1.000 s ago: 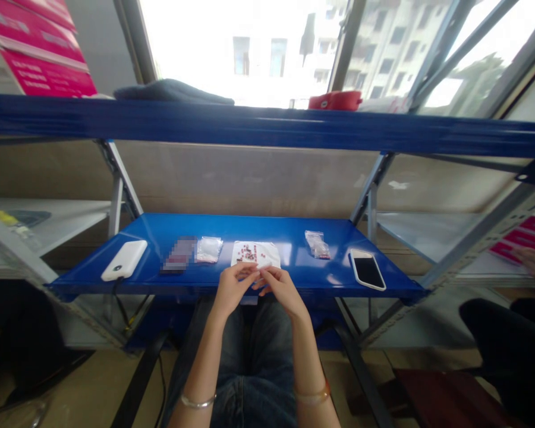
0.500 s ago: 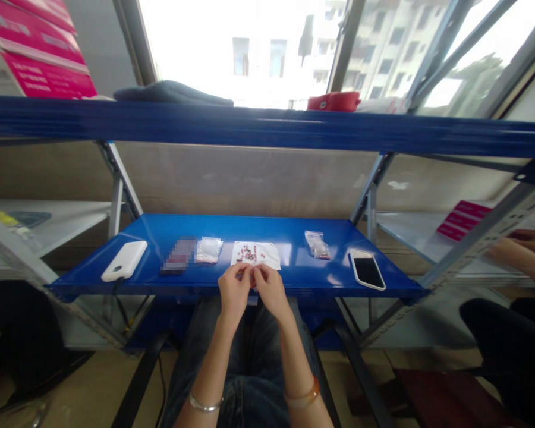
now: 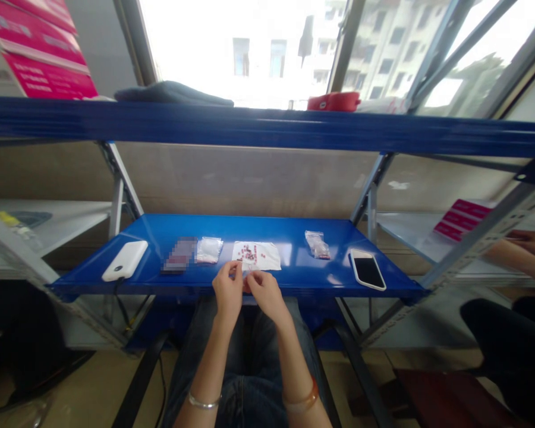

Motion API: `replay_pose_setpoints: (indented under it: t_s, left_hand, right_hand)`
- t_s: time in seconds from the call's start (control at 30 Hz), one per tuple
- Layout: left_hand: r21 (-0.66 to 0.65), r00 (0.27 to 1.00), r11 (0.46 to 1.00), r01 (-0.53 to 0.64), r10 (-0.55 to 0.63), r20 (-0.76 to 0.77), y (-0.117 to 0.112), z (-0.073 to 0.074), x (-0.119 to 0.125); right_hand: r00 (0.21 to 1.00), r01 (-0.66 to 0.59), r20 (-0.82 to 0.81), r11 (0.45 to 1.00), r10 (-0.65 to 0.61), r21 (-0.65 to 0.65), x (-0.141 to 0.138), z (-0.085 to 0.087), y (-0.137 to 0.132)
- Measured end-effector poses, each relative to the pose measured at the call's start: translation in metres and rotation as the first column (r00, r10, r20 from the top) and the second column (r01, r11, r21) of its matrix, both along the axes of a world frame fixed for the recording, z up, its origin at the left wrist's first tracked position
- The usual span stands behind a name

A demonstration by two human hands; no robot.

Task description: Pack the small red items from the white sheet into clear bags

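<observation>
Near the front edge of the blue shelf, my left hand has thumb and forefinger pinched together. Just to its right, my right hand is closed in a pinch too, its fingertips slightly lower. What either hand holds is too small to make out; something reddish shows between them. Beyond my fingers lies a white sheet, of paper or cloth, with several small red pieces scattered on its left and middle.
Left of the sheet lie a small clear bag, a blurred-out flat item and a white device with a cable. To the right are another clear bag and a phone. Another person's arm shows at far right.
My hands, which were together at the fingertips, have moved a little apart. The left has shifted slightly left; the right has dropped slightly toward me.
</observation>
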State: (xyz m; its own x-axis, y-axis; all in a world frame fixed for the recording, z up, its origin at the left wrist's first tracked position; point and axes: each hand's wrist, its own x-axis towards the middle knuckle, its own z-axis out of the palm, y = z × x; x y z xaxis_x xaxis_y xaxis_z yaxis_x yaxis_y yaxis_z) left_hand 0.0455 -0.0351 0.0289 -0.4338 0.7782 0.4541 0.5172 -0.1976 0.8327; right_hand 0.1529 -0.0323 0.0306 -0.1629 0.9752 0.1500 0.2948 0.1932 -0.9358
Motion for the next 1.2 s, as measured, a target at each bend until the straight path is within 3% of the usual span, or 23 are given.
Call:
replay_pose_setpoints:
  t_s: [0.1,0.23,0.33,0.53,0.8,0.87,0.97,1.07,1.2]
  left_hand:
    - [0.031,0.996,0.996,0.087,-0.088,0.033,0.0,-0.001,-0.001]
    - [0.079,0.981,0.982,0.17,-0.161,-0.11,-0.002,0.0,0.0]
    - [0.063,0.97,0.984,0.165,-0.15,-0.191,-0.003,0.002,0.0]
    - [-0.111,0.909,0.983,0.149,-0.18,-0.377,-0.008,0.009,0.0]
    - [-0.099,0.886,0.988,0.115,-0.147,-0.439,-0.004,0.005,-0.001]
    - [-0.088,0.892,0.99,0.108,-0.135,-0.432,-0.003,0.002,-0.002]
    - [-0.073,0.895,0.991,0.109,-0.13,-0.427,-0.001,0.001,-0.005]
    - [-0.095,0.888,0.987,0.132,-0.16,-0.432,0.001,0.001,-0.005]
    - [-0.095,0.87,0.977,0.194,-0.215,-0.443,0.003,0.004,-0.003]
  right_hand:
    - [0.999,0.032,-0.031,0.999,-0.033,-0.031,-0.001,-0.003,0.003]
    - [0.999,0.042,-0.029,0.999,-0.043,-0.025,0.001,-0.005,0.005]
    - [0.998,0.047,-0.037,0.999,-0.047,-0.01,0.003,-0.004,0.005]
    - [0.994,0.098,0.042,0.995,-0.097,-0.014,0.002,0.0,0.003]
    - [0.987,0.162,0.023,0.986,-0.161,-0.029,0.001,-0.002,0.003]
    - [0.991,0.128,-0.042,0.989,-0.131,-0.075,-0.001,-0.003,0.004]
    - [0.955,0.051,-0.267,0.955,-0.132,-0.291,-0.003,0.0,0.007]
    - [0.836,-0.077,-0.507,0.869,-0.212,-0.489,-0.005,0.001,0.01]
    - [0.666,-0.265,-0.714,0.825,-0.218,-0.499,-0.004,-0.001,0.014]
